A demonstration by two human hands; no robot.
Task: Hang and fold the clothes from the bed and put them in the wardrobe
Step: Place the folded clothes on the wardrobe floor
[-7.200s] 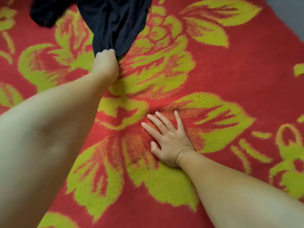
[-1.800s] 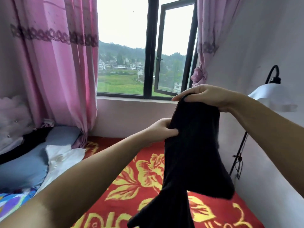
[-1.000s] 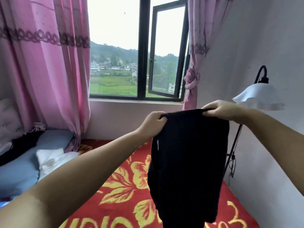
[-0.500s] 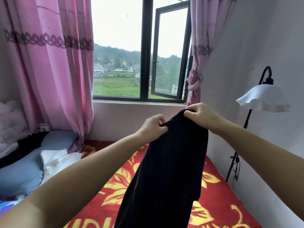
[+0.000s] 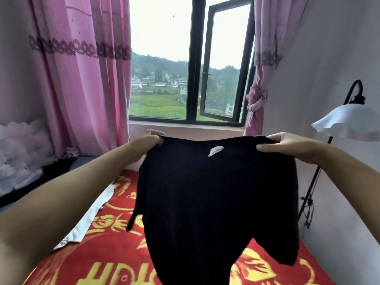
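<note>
Spread wider apart, left hand and right hand each grip the black garment's top edge.

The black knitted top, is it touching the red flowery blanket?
Cannot tell. In the head view the black knitted top hangs over the red flowery blanket, its lowest part cut off by the picture's edge.

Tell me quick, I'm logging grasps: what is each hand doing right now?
Left hand: gripping the left top corner of the black garment.
Right hand: gripping its right top corner, garment held up, spread between both.
</note>
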